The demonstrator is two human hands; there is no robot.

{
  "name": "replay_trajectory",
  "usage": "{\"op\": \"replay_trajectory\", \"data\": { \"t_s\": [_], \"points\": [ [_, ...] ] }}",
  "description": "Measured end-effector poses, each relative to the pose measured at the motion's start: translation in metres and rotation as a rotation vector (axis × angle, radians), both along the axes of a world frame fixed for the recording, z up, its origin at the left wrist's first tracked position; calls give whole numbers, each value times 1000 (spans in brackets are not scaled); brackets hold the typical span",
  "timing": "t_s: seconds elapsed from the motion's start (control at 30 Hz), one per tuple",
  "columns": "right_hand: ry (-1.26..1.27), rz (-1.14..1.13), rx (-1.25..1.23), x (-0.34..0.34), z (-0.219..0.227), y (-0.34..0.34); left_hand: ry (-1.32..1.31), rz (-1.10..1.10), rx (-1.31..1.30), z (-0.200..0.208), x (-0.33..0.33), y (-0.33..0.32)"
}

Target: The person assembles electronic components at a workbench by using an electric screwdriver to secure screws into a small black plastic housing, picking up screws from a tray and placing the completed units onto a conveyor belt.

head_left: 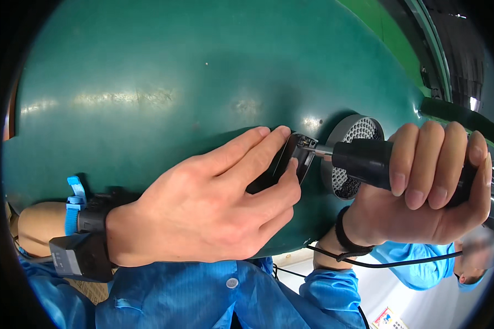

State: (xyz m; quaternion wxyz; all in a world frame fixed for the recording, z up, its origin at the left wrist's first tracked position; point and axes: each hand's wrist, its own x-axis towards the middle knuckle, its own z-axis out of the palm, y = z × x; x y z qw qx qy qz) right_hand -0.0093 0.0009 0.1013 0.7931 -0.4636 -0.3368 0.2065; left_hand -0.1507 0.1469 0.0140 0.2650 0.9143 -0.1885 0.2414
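My left hand is closed around a small black rectangular device, pressing it against the green work surface. Its fingers and thumb hide much of the device; one end with small inner parts stays exposed. In my right hand is a black electric screwdriver, lying nearly level. The metal bit points left and meets the exposed end of the device. Whether a screw sits under the tip is too small to tell. Just behind the screwdriver stands a round grey tray with a perforated plate and small dark screws in it.
The green tabletop stretches far and left. A black box on a blue strap is worn on my left wrist, a black band on my right. A dark cable runs near my right wrist. Another person in blue is at the lower right.
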Motion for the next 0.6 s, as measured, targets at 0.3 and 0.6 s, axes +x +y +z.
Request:
{"op": "replay_trajectory", "data": {
  "t_s": [0.3, 0.6],
  "points": [
    [-44, 26, 33, 10, -10, 0, -15, 18, 0, -1, 4, -2],
    [-113, 28, -51, -1, -3, 4, -30, 30, -25, -4, 4, -3]
  ]
}}
